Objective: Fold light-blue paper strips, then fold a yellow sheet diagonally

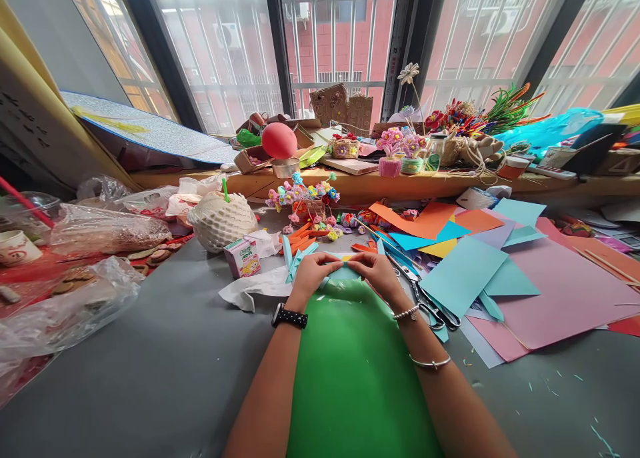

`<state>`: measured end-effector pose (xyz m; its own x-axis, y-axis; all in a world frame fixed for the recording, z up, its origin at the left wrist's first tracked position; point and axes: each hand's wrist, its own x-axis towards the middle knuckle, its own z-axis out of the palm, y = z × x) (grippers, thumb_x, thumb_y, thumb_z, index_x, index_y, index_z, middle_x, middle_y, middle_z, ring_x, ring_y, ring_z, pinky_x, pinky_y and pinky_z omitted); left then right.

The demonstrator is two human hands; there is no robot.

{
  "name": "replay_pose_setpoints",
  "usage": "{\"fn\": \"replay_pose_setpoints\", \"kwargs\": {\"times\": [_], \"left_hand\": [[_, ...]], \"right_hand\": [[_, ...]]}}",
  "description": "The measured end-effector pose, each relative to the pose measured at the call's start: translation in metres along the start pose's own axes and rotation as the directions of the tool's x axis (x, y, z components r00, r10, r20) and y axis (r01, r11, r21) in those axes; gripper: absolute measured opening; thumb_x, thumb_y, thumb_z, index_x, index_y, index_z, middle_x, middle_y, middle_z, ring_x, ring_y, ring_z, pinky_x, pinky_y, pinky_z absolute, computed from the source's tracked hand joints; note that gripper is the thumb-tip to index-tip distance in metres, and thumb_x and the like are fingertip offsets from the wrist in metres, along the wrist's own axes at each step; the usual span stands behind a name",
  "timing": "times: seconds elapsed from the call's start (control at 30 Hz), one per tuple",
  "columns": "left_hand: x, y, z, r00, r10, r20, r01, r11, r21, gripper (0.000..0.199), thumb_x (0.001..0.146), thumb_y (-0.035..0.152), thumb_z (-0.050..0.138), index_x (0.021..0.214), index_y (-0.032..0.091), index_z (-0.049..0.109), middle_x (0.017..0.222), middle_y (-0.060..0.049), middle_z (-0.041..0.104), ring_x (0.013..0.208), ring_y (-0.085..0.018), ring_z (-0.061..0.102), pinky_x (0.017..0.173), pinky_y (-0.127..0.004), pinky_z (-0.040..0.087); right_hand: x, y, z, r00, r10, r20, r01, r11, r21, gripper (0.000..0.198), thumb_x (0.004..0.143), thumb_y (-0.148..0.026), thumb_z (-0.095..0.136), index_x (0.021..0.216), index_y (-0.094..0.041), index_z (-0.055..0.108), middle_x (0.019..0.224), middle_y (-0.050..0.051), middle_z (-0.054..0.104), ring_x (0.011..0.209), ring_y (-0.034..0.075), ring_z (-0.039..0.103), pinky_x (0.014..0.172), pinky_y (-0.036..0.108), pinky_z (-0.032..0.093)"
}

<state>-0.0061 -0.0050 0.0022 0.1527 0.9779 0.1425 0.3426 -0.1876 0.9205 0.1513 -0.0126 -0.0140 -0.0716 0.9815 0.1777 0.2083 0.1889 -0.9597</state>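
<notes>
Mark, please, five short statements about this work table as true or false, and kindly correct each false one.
1. The left hand and the right hand both hold light-blue paper. True.
2. The black watch is worn on the right side. False: it is on the left; on the right are bracelets.
3. A green straw stands in the round thing wrapped in white foam net. True.
4. The scissors lie to the left of the left hand. False: they lie to the right of the right hand.
5. A teal sheet partly covers the large pink sheet. True.
</notes>
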Motion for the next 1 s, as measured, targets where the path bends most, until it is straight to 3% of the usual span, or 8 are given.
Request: {"fn": "replay_pose_setpoints", "kwargs": {"times": [0.17, 0.37, 0.57, 0.73, 1.0], "left_hand": [[-0.001, 0.0019, 0.0005, 0.998, 0.054, 0.02, -0.054, 0.998, 0.031, 0.023, 0.057, 0.038, 0.062, 0.067, 0.017, 0.067, 0.071, -0.004, 0.065, 0.074, -0.019, 0.057, 0.068, -0.026, 0.041], [0.0006, 0.0018, -0.0016, 1.0, 0.005, 0.025, -0.005, 1.0, 0.002, 0.024, 0.057, 0.038, 0.061, 0.068, 0.018, 0.068, 0.072, -0.003, 0.066, 0.068, -0.017, 0.056, 0.06, -0.024, 0.042], [0.0004, 0.0042, 0.0007, 0.999, -0.041, -0.032, 0.04, 0.999, -0.026, 0.018, 0.055, 0.033, 0.063, 0.063, 0.018, 0.068, 0.065, -0.002, 0.065, 0.059, -0.014, 0.054, 0.05, -0.021, 0.041], [0.0005, 0.0037, 0.0014, 0.998, -0.056, -0.034, 0.054, 0.997, -0.058, 0.018, 0.054, 0.033, 0.063, 0.063, 0.018, 0.068, 0.065, -0.002, 0.064, 0.061, -0.014, 0.055, 0.049, -0.02, 0.042], [0.0008, 0.004, 0.0003, 0.993, -0.059, -0.103, 0.047, 0.993, -0.112, 0.021, 0.056, 0.034, 0.063, 0.066, 0.016, 0.067, 0.065, -0.002, 0.064, 0.058, -0.012, 0.053, 0.052, -0.021, 0.043]], "right_hand": [[-0.0009, -0.0013, -0.0014, 0.997, -0.069, -0.016, 0.067, 0.993, -0.093, 0.023, 0.063, -0.037, 0.058, 0.067, -0.014, 0.062, 0.06, 0.003, 0.06, 0.052, 0.012, 0.051, 0.046, 0.022, 0.038], [-0.0017, -0.0035, -0.0015, 0.993, -0.114, -0.043, 0.105, 0.981, -0.163, 0.022, 0.064, -0.037, 0.057, 0.066, -0.016, 0.062, 0.059, 0.003, 0.06, 0.054, 0.014, 0.053, 0.046, 0.022, 0.037], [-0.0011, -0.0016, 0.0004, 0.996, -0.043, -0.08, 0.037, 0.997, -0.071, 0.025, 0.061, -0.04, 0.059, 0.063, -0.016, 0.062, 0.055, 0.002, 0.059, 0.042, 0.01, 0.046, 0.039, 0.022, 0.038], [-0.0011, -0.001, 0.0012, 0.99, -0.011, -0.144, 0.005, 0.999, -0.042, 0.028, 0.057, -0.044, 0.061, 0.06, -0.015, 0.062, 0.051, 0.002, 0.057, 0.039, 0.01, 0.045, 0.037, 0.022, 0.039], [-0.0021, -0.0043, -0.0013, 0.989, 0.017, -0.144, -0.016, 1.0, 0.009, 0.028, 0.055, -0.044, 0.062, 0.058, -0.015, 0.061, 0.049, 0.001, 0.055, 0.038, 0.009, 0.045, 0.039, 0.023, 0.04]]}}
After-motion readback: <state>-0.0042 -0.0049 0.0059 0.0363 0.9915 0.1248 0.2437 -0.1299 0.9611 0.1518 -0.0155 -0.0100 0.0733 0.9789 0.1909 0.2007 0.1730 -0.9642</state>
